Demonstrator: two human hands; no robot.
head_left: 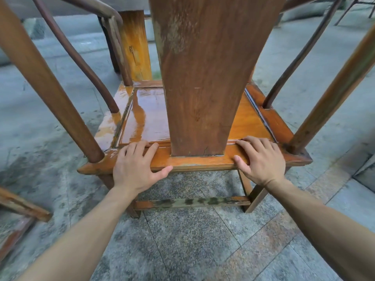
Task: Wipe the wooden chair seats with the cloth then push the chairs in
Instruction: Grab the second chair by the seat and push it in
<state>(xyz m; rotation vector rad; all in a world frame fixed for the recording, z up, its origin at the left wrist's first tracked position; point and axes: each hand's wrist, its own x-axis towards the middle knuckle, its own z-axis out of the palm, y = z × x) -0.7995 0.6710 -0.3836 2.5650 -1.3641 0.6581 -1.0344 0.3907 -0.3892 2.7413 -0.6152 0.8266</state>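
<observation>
I stand behind a wooden armchair and look down over its back. Its orange seat [146,114] is glossy and wet, with the broad back splat [200,78] rising through the middle of the view. My left hand [136,165] grips the seat's rear rail [194,160] left of the splat, fingers on top and thumb along the rail's edge. My right hand [261,159] holds the same rail on the right side in the same way. No cloth is in view.
A thick wooden table leg [136,43] stands just beyond the seat's far edge. Part of another wooden chair [22,207] shows at the lower left. Curved armrest rods [81,57] flank the seat. The floor [182,240] is grey stone tile.
</observation>
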